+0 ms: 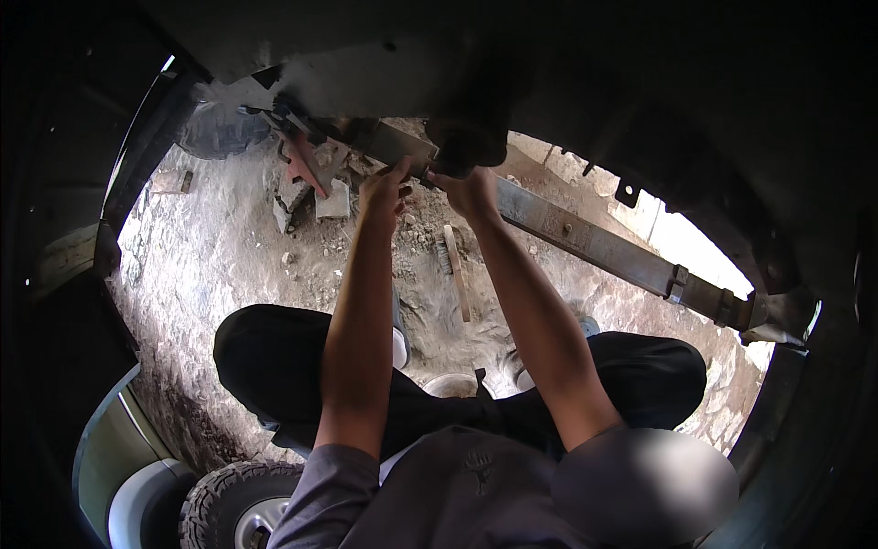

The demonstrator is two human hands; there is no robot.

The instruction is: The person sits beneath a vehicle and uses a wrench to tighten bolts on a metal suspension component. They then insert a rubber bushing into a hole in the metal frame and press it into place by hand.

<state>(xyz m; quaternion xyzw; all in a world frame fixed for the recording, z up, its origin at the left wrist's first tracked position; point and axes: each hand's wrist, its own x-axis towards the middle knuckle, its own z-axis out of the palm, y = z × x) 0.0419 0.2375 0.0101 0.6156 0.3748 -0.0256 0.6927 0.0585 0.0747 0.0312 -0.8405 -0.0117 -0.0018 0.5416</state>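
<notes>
While both bare forearms are stretched up from the lower edge, the 2 hands are held close together at a long metal beam (585, 240), which is slung aslant beneath a dark vehicle underside. By the left hand (380, 197) the beam's lower edge is met or nearly met: its index finger is extended, the other fingers are loosely curled, and whether anything is pinched cannot be told. The right hand (471, 194) is set just beside it, bent at the wrist, below a dark rounded part (474, 137); its fingertips are largely hidden, so whether they are clamped on something or apart cannot be told either. The middle of the beam is partly covered by that dark part, and its upper left end is lost in shadow. Farther along to the right, a bracket (677, 282) is seen wrapped around the beam.

On the dirt ground (247, 242), a narrow wooden-handled tool (457, 274) is left between the forearms, with what look like bristles on its left side. Near the upper left, a red metal piece (304, 165) is partly shaded, its shape hard to make out; a pale block (334, 199) is lying beside it. At lower left, a tyre (208, 512) is cut off by the lower edge.
</notes>
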